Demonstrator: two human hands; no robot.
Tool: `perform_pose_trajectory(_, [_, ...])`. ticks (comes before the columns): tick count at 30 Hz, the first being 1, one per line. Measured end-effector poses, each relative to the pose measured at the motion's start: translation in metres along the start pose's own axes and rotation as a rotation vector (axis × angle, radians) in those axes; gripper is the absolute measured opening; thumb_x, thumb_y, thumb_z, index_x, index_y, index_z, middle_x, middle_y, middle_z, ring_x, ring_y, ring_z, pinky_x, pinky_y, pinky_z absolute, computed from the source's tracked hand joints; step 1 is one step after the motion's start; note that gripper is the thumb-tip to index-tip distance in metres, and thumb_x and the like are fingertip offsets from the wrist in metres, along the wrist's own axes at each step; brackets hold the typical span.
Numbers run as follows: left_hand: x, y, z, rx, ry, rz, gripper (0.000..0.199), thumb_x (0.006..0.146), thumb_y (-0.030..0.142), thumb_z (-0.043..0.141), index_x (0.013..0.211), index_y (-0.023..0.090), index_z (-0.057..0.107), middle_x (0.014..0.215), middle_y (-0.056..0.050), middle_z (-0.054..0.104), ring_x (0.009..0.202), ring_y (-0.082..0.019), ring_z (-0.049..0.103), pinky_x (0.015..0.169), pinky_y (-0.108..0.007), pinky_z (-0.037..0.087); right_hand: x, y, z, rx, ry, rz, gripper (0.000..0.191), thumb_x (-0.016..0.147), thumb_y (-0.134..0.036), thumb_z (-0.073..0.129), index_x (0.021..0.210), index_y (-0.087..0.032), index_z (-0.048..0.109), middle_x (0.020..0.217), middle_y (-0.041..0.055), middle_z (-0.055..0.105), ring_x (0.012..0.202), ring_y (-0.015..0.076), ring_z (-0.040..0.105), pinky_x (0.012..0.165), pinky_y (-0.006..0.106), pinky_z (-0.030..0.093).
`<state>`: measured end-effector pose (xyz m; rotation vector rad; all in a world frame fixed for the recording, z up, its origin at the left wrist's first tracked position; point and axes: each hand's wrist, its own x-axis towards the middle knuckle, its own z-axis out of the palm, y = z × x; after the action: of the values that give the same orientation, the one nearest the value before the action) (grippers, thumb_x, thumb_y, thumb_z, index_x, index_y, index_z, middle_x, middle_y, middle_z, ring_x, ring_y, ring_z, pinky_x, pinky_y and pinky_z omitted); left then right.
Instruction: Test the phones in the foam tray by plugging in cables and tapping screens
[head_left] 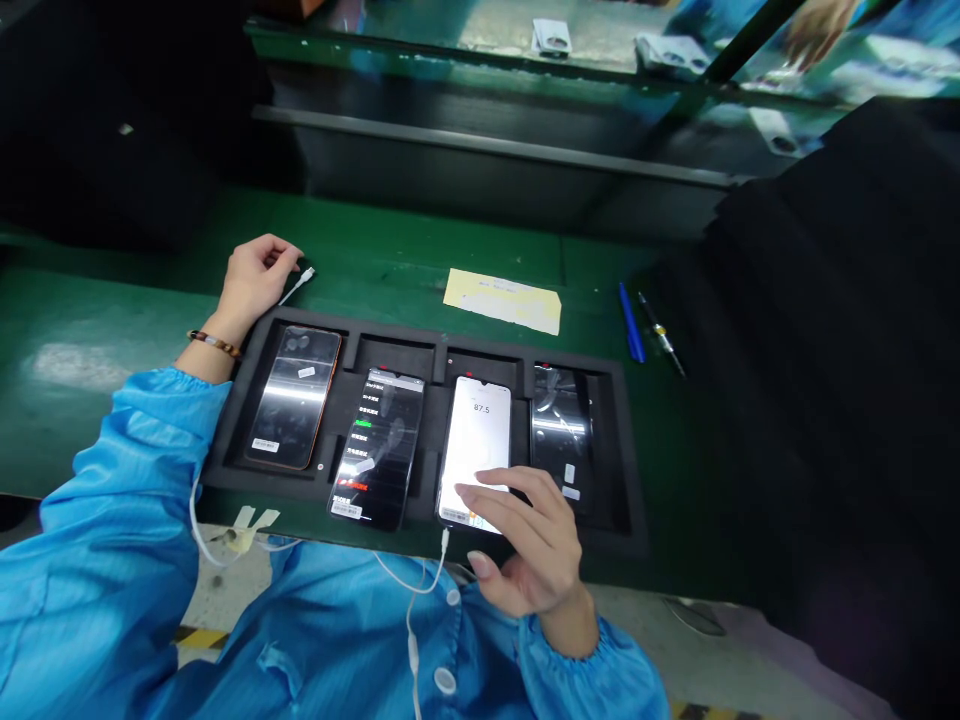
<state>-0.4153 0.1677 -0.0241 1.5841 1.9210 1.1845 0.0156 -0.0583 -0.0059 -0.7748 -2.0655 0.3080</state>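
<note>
A black foam tray (637, 500) on the green bench bears several phones. My right hand (529, 540) is over the lower part of a phone with a lit white screen reading 87.5 (476, 430), fingers spread, holding nothing. A white cable (445, 545) meets that phone's bottom edge. Left of it lies a phone with a dark list menu (379, 445). At the tray's left end is a dark phone with an orange edge (296, 400); another dark phone (561, 425) is at the right. My left hand (262, 275) rests curled beyond the tray's left corner, beside a white cable plug (306, 275).
A yellow paper slip (502, 300) lies behind the tray. Blue tweezers (631, 322) and a pen-like tool (661, 333) are at the right. Black covers (840, 350) stand on both sides. Across the back, another person's hand (817, 30) shows near white parts.
</note>
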Motion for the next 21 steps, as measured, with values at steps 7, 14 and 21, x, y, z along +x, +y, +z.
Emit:
perform_pose_trajectory(7, [-0.002, 0.005, -0.001, 0.025, -0.008, -0.006, 0.018, 0.097, 0.036, 0.069, 0.092, 0.02, 0.076, 0.09, -0.006, 0.078, 0.087, -0.023, 0.071, 0.085, -0.035, 0.057, 0.028, -0.045, 0.016, -0.14, -0.281, 0.111, 0.058, 0.111, -0.066, 0.065, 0.147, -0.02, 0.065, 0.147, 0.0167, 0.072, 0.138, 0.0356, 0.064, 0.115, 0.054, 0.052])
perform_pose_trajectory(14, [-0.002, 0.004, 0.0, 0.027, -0.015, 0.003, 0.018, 0.096, 0.037, 0.07, 0.093, 0.021, 0.076, 0.088, -0.006, 0.077, 0.084, -0.023, 0.07, 0.084, -0.036, 0.055, 0.054, -0.047, 0.038, -0.338, -0.262, 0.208, 0.059, 0.101, -0.038, 0.085, 0.152, -0.024, 0.06, 0.159, 0.0173, 0.062, 0.148, 0.0397, 0.054, 0.122, 0.057, 0.042])
perform_pose_trajectory(21, [-0.003, 0.009, 0.0, 0.002, -0.022, -0.033, 0.013, 0.099, 0.029, 0.071, 0.094, 0.02, 0.077, 0.089, -0.005, 0.078, 0.086, -0.023, 0.071, 0.085, -0.036, 0.055, 0.046, -0.019, 0.008, -0.293, 0.001, 0.307, 0.045, 0.11, -0.045, 0.073, 0.15, -0.029, 0.059, 0.147, 0.0158, 0.068, 0.141, 0.0392, 0.062, 0.117, 0.059, 0.047])
